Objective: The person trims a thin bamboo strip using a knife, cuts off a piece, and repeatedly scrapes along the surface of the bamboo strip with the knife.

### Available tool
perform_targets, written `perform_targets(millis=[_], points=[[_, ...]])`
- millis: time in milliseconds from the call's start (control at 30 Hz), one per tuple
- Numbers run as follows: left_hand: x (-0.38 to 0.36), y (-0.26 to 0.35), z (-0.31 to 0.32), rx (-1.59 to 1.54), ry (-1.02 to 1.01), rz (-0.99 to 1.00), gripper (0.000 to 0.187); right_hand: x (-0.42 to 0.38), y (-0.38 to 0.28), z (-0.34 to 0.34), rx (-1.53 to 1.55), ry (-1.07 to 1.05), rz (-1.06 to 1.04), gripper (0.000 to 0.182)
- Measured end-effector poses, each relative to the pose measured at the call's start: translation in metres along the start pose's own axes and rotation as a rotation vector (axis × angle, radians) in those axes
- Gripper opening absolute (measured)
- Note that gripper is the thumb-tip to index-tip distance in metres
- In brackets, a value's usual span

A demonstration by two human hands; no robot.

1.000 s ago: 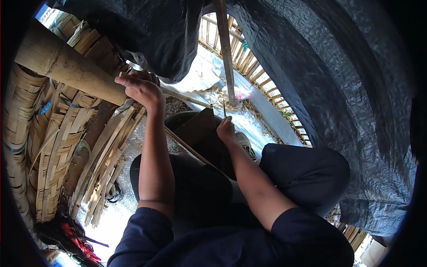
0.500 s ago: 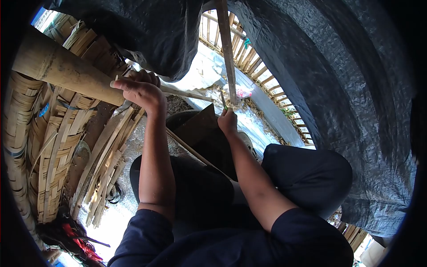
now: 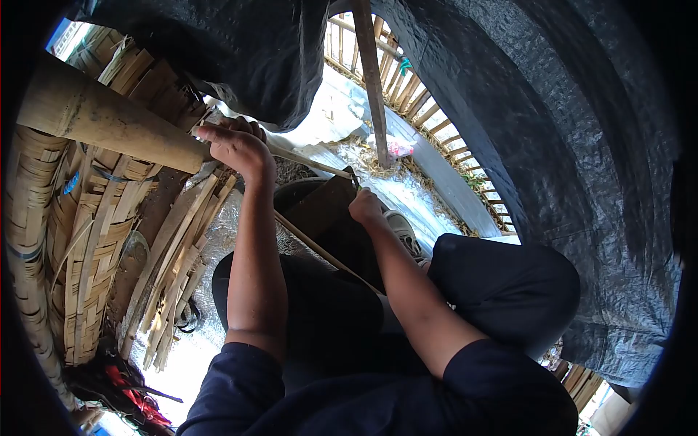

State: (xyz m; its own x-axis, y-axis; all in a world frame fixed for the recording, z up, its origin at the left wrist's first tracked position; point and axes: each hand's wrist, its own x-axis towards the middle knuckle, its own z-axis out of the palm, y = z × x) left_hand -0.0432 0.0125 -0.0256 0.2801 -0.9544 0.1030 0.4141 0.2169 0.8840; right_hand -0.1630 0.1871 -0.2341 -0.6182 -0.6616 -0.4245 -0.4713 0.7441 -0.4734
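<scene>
My left hand [image 3: 238,145] is closed round one end of a thin bamboo strip [image 3: 309,161], beside the end of a thick bamboo pole [image 3: 116,116]. The strip runs right from that hand toward a small dark blade [image 3: 355,177]. My right hand [image 3: 366,206] is closed on the handle of this blade, most of which the fingers hide. The blade's tip meets the far end of the strip. Below the hands, a dark flat board [image 3: 331,218] stands between my legs, with another thin stick [image 3: 313,243] lying across it.
Woven bamboo panels [image 3: 94,254] and split bamboo strips [image 3: 174,269] are at the left. Black tarpaulin [image 3: 582,145] hangs at the right and top. A wooden post [image 3: 372,87] stands ahead, before a bamboo fence [image 3: 418,102]. A red item [image 3: 134,396] lies at the lower left.
My right hand has moved slightly down and left with the blade, now at the strip's end. My left hand has shifted slightly right.
</scene>
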Motion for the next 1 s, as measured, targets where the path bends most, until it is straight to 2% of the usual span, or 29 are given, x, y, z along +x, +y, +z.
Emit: perform_targets(millis=[100, 200, 300, 367, 467, 600, 700, 767, 833, 900, 933, 967, 1000], points=[[0.0, -0.001, 0.001, 0.038, 0.023, 0.036, 0.063, 0.001, 0.004, 0.007, -0.029, -0.083, -0.029, 0.027], [-0.002, -0.003, 0.001, 0.088, 0.023, 0.07, 0.064, -0.004, 0.013, 0.013, -0.01, -0.067, -0.074, 0.028], [-0.003, -0.009, 0.003, 0.124, 0.002, 0.087, 0.065, 0.005, 0.022, 0.032, -0.039, -0.04, 0.008, 0.027], [-0.006, -0.014, 0.001, 0.135, -0.007, 0.088, 0.065, 0.013, 0.03, 0.043, -0.088, -0.015, -0.047, 0.024], [-0.013, -0.019, 0.004, 0.093, -0.157, 0.149, 0.063, 0.025, 0.037, 0.054, -0.107, -0.006, -0.091, 0.02], [-0.025, -0.025, 0.008, 0.06, -0.223, 0.194, 0.061, 0.032, 0.04, 0.039, -0.093, -0.027, -0.113, 0.018], [-0.033, -0.026, 0.012, 0.03, -0.248, 0.217, 0.061, 0.043, 0.034, 0.033, -0.104, -0.08, -0.053, 0.02], [-0.036, -0.024, 0.014, 0.035, -0.247, 0.236, 0.06, 0.058, 0.039, 0.043, -0.139, -0.028, -0.106, 0.024], [-0.036, -0.02, 0.015, 0.032, -0.257, 0.284, 0.061, 0.069, 0.036, 0.033, -0.147, -0.065, -0.114, 0.027], [-0.035, -0.002, 0.016, 0.073, -0.22, 0.315, 0.062, 0.087, 0.047, 0.032, -0.177, -0.171, -0.084, 0.028], [-0.03, 0.012, 0.019, 0.113, -0.182, 0.351, 0.063, 0.092, 0.062, 0.034, -0.204, -0.148, -0.031, 0.028], [-0.023, 0.024, 0.021, 0.147, -0.068, 0.308, 0.065, 0.098, 0.078, 0.033, -0.241, -0.13, -0.119, 0.028], [-0.014, 0.03, 0.015, 0.167, -0.055, 0.29, 0.066, 0.09, 0.076, 0.01, -0.203, -0.185, -0.058, 0.029]])
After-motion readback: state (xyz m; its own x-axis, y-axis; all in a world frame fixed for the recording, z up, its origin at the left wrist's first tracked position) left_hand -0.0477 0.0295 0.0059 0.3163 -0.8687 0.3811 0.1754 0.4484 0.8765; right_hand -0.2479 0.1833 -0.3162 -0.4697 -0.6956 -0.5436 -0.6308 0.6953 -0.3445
